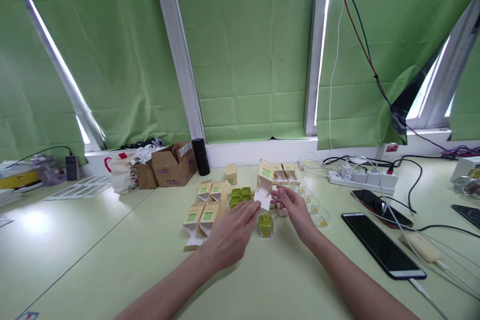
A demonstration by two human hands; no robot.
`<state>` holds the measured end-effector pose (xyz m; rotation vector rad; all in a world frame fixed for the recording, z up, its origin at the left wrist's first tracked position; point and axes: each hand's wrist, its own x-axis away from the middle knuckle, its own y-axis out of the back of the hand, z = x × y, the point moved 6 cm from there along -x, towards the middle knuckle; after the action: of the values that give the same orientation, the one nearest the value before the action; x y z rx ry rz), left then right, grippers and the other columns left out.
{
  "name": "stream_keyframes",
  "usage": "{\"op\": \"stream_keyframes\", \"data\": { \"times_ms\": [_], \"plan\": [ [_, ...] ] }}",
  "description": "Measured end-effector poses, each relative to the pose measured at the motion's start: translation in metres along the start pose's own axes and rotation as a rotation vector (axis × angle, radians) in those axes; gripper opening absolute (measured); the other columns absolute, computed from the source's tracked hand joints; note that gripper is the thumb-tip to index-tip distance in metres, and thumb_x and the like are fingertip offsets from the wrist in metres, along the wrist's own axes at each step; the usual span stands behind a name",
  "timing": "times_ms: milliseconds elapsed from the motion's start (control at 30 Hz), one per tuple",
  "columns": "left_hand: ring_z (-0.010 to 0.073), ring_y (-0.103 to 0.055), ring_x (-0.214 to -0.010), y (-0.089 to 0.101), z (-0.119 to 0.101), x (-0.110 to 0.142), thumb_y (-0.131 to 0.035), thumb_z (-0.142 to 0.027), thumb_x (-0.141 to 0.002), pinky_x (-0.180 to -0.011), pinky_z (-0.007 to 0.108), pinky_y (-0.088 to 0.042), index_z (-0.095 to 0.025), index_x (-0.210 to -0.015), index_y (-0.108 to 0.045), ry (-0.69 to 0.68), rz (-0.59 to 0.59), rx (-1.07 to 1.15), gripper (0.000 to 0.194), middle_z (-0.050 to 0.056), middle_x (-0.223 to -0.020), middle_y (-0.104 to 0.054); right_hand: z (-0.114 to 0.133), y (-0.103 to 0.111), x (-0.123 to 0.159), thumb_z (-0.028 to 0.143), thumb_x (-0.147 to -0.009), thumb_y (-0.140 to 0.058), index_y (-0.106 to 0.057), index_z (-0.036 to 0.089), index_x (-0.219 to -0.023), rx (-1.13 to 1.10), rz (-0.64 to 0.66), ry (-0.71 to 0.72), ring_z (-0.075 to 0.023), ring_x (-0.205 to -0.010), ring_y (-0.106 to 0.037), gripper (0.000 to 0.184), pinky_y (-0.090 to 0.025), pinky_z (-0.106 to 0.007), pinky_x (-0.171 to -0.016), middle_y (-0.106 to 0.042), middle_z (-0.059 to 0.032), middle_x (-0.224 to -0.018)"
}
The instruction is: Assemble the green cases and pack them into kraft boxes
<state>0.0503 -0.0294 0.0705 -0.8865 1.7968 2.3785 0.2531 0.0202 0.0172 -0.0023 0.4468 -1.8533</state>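
Observation:
A small tan cardboard box (pixel 266 173) with a green window stands tilted up in front of me, its white flap (pixel 263 198) hanging open towards me. My left hand (pixel 232 232) has its fingertips at the flap's left edge, seeming to grip it; its thumb is hidden. Just right of the flap is my right hand (pixel 296 210), fingers slightly curled and apart, with nothing visible in them. Between the hands, a small clear jar with a green lid (pixel 266 226) stands on the table. Several green lids or jars (pixel 240 196) sit grouped behind my left hand.
Several more open tan boxes (pixel 193 217) stand left, and others (pixel 285 172) behind. Clear cups (pixel 318 214) line up at right. Farther right are a phone (pixel 382 245), a dark phone (pixel 382 207), a power strip (pixel 362 180) and cables. A cardboard carton (pixel 173 167) and black cylinder (pixel 201 156) stand at back.

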Motion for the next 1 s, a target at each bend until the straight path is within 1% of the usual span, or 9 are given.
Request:
{"op": "stream_keyframes", "data": {
  "times_ms": [133, 233, 300, 400, 533, 667, 767, 900, 1000],
  "plan": [
    [0.0302, -0.057, -0.140, 0.003, -0.007, 0.006, -0.041, 0.000, -0.095, -0.126, 0.050, -0.042, -0.016, -0.151, -0.045, -0.085, 0.027, -0.010, 0.058, 0.017, -0.147, -0.059, 0.002, -0.002, 0.000, 0.075, -0.076, -0.079, -0.074, 0.020, -0.091, -0.046, 0.075, 0.011, -0.0207, -0.068, -0.066, 0.057, -0.049, -0.031, -0.060, -0.074, -0.0048, -0.078],
    [0.0311, -0.059, -0.137, 0.002, -0.006, 0.010, -0.044, -0.002, -0.094, -0.123, 0.051, -0.044, -0.016, -0.149, -0.048, -0.092, 0.054, -0.021, 0.057, 0.017, -0.145, -0.060, 0.009, -0.007, 0.006, 0.068, -0.077, -0.082, -0.074, 0.022, -0.107, -0.110, 0.136, 0.032, -0.0238, -0.079, -0.070, 0.055, -0.053, -0.033, -0.066, -0.078, -0.0069, -0.093],
    [0.0341, -0.060, -0.132, 0.006, -0.003, 0.012, -0.048, -0.005, -0.092, -0.115, 0.054, -0.050, -0.017, -0.145, -0.052, -0.037, 0.025, -0.024, 0.054, 0.019, -0.143, -0.059, 0.013, -0.009, 0.011, 0.064, -0.078, -0.083, -0.073, 0.023, -0.112, -0.143, 0.147, 0.053, -0.0274, -0.092, -0.072, 0.054, -0.056, -0.037, -0.076, -0.079, -0.0101, -0.107],
    [0.0345, -0.062, -0.125, 0.015, 0.005, 0.011, -0.049, -0.011, -0.095, -0.102, 0.053, -0.056, -0.022, -0.135, -0.058, 0.104, -0.094, 0.014, 0.043, 0.018, -0.140, -0.057, 0.014, -0.009, 0.014, 0.061, -0.077, -0.085, -0.069, 0.024, -0.114, -0.162, 0.120, 0.076, -0.0312, -0.109, -0.071, 0.055, -0.057, -0.042, -0.088, -0.076, -0.0126, -0.122],
    [0.0326, -0.059, -0.127, 0.021, 0.018, 0.000, -0.053, -0.021, -0.100, -0.103, 0.051, -0.055, -0.022, -0.138, -0.052, 0.260, -0.251, 0.167, 0.038, 0.017, -0.135, -0.057, 0.010, -0.008, 0.017, 0.057, -0.074, -0.088, -0.063, 0.024, -0.117, -0.158, 0.090, 0.112, -0.0323, -0.116, -0.070, 0.060, -0.057, -0.046, -0.097, -0.075, -0.0130, -0.126],
    [0.0346, -0.052, -0.136, 0.016, 0.031, -0.021, -0.063, -0.029, -0.098, -0.110, 0.054, -0.050, -0.024, -0.150, -0.040, 0.373, -0.311, 0.310, 0.057, 0.017, -0.143, -0.052, 0.012, -0.010, 0.023, 0.053, -0.080, -0.084, -0.060, 0.025, -0.123, -0.040, 0.101, 0.220, -0.0315, -0.119, -0.068, 0.056, -0.056, -0.047, -0.100, -0.074, -0.0120, -0.127],
    [0.0354, -0.049, -0.139, 0.011, 0.036, -0.035, -0.070, -0.026, -0.093, -0.113, 0.057, -0.047, -0.026, -0.150, -0.039, 0.406, -0.312, 0.414, 0.066, 0.015, -0.144, -0.052, 0.019, -0.013, 0.029, 0.044, -0.088, -0.079, -0.060, 0.026, -0.128, 0.115, 0.118, 0.330, -0.0310, -0.120, -0.066, 0.048, -0.055, -0.047, -0.102, -0.072, -0.0108, -0.127],
    [0.0346, -0.047, -0.139, 0.005, 0.035, -0.044, -0.073, -0.015, -0.086, -0.114, 0.055, -0.046, -0.027, -0.135, -0.054, 0.371, -0.299, 0.492, 0.054, 0.014, -0.141, -0.051, 0.029, -0.016, 0.035, 0.032, -0.091, -0.072, -0.059, 0.029, -0.137, 0.268, 0.161, 0.463, -0.0326, -0.136, -0.056, 0.048, -0.045, -0.054, -0.116, -0.062, -0.0100, -0.144],
    [0.0332, -0.048, -0.138, 0.002, 0.035, -0.040, -0.068, -0.006, -0.084, -0.114, 0.054, -0.047, -0.027, -0.131, -0.058, 0.346, -0.367, 0.505, 0.052, 0.014, -0.139, -0.049, 0.033, -0.015, 0.035, 0.026, -0.091, -0.067, -0.053, 0.030, -0.145, 0.343, 0.144, 0.540, -0.0327, -0.145, -0.048, 0.056, -0.038, -0.057, -0.122, -0.054, -0.0091, -0.154]
  ]
}}
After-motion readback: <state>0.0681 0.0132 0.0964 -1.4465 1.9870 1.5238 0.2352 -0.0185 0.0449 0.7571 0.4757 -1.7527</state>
